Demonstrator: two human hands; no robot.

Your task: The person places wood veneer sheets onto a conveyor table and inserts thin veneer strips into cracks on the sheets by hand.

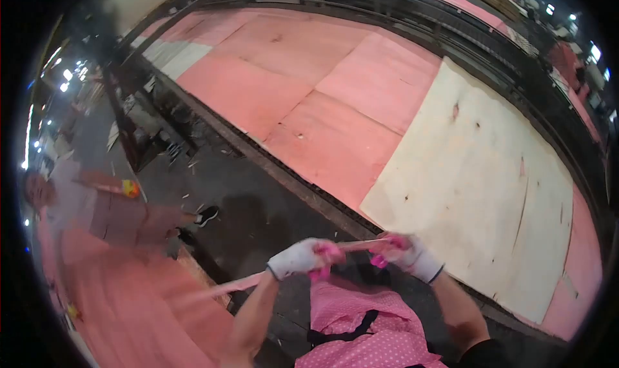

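Strip (242, 283) blurred, partly hidden by left hand (306, 258).

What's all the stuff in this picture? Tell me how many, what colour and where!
strip: one stretch, pinkish, between the hands
pink sheets: several, pink, on the long frame
cream sheet: one large, cream with dark marks, right side of the frame
long frame: one, dark, crossing the middle
sheet pile: one, pink, lower left; number of sheets unclear
other worker: one, pale top, left
shoe: one clearly seen, black and white, on the floor
floor: dark grey, centre left
lights: many, white, both sides
apron: one, pink with white dots, bottom
left hand: one, white-and-pink glove, bottom centre
right hand: one, white-and-pink glove, beside it
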